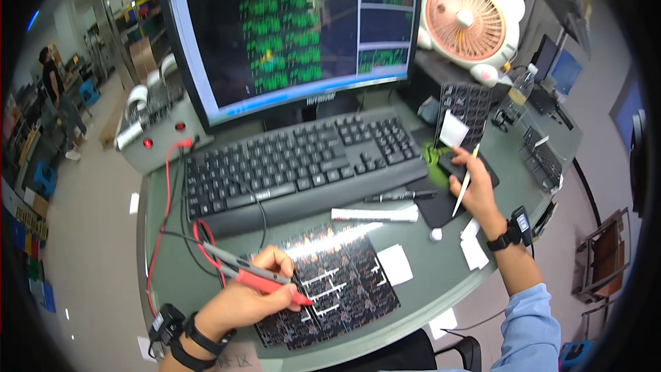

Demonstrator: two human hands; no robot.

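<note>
My left hand (pixel 241 302) is closed around a pair of test probes, a red probe (pixel 270 288) and a grey probe (pixel 251 266). Their tips point down at a black circuit board (pixel 368 288) with white connectors, lying at the desk's front edge. On the right, my right hand (pixel 478 193) lies at a black computer mouse (pixel 450 164), partly over it. A thin, pale, pen-like stick (pixel 464 189) is held between its fingers, slanting down toward the mouse pad (pixel 438 212).
A monitor (pixel 289 34) with green board graphics stands behind a black keyboard (pixel 303 158). Red and black leads run to a grey box (pixel 155 145). A white marker (pixel 375 215), black pen (pixel 399 195), paper pieces (pixel 394 265), upright black panel (pixel 463 105), fan (pixel 465 17) and bottle (pixel 522 86) surround the work.
</note>
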